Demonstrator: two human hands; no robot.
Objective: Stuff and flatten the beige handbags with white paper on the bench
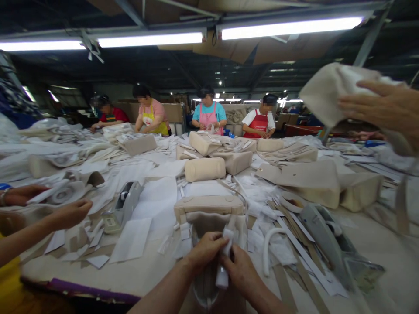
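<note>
A beige handbag [209,205] lies in front of me at the table's near edge, its opening towards me. A white foam-wrapped bag handle [222,278] runs across that opening. My left hand [209,249] pinches the wrapped handle near its upper part, thumb and fingers closed. From the other side my right hand [240,265] grips the same handle slightly lower, with the fingers curled round it and partly hidden. Small white wrapped pieces [186,235] sit at the bag's left side.
Tape dispensers [123,207] stand left and right, among white foam sheets [132,240] and paper strips [316,257]. More beige bags [205,169] are piled beyond. A co-worker's hand [70,214] is at the left; another's hand [382,104] lifts a bag at the right. Several people work opposite.
</note>
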